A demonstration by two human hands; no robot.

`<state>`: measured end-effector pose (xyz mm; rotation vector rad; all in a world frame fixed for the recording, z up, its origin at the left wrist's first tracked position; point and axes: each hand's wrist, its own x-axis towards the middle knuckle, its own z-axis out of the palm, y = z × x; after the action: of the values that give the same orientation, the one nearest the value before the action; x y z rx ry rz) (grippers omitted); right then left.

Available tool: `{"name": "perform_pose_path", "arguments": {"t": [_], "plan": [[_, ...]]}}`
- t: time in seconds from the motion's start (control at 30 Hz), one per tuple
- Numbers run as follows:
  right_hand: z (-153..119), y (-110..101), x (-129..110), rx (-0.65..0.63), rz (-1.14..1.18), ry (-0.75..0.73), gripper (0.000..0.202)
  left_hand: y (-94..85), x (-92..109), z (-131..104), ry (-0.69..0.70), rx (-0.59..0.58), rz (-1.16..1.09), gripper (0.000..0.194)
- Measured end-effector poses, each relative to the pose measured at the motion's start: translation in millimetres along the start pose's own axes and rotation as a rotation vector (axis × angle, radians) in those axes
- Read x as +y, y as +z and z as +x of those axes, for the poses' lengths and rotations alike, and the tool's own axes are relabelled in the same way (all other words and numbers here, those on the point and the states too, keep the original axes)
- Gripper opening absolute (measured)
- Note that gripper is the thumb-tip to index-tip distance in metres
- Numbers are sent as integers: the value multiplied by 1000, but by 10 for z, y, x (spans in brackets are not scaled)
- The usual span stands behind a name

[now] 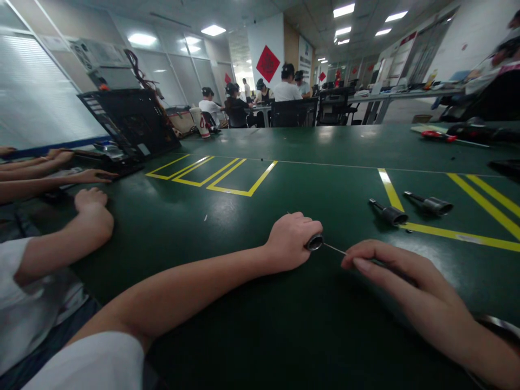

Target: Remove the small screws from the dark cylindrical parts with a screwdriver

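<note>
My left hand is wrapped round a dark metal cup-ended piece, its open round end facing right and the rest hidden in my fist. It resembles two dark socket-like bits with thin shanks lying on the table. My right hand pinches a thin metal rod between thumb and fingers. The rod's other end reaches the rim of the cup-shaped piece; whether it goes inside I cannot tell. Of the two loose bits, the nearer bit overlaps a yellow tape line, and the farther bit lies to its right.
Yellow tape lines mark the green table. A red-handled screwdriver lies at the far right. Another person's arm rests on the left, near a black computer case. People sit at tables in the background.
</note>
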<state>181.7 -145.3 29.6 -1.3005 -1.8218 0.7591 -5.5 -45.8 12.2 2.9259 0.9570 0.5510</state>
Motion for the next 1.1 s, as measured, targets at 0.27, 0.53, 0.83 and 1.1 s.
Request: {"name": "perform_pose_path", "arguments": {"t": [0.27, 0.53, 0.83, 1.1], "plan": [[70, 55, 71, 108, 529, 260, 24, -31, -24, 10, -74, -21, -104, 3], [-53, 98, -71, 47, -141, -108, 16, -20, -19, 13, -82, -40, -36, 4], [-30, 32, -64, 1, -86, -39, 21, -13, -16, 2, 4, -1, -25, 6], [87, 56, 62, 91, 519, 266, 26, -3, -44, 11, -88, -22, -98, 1]]}}
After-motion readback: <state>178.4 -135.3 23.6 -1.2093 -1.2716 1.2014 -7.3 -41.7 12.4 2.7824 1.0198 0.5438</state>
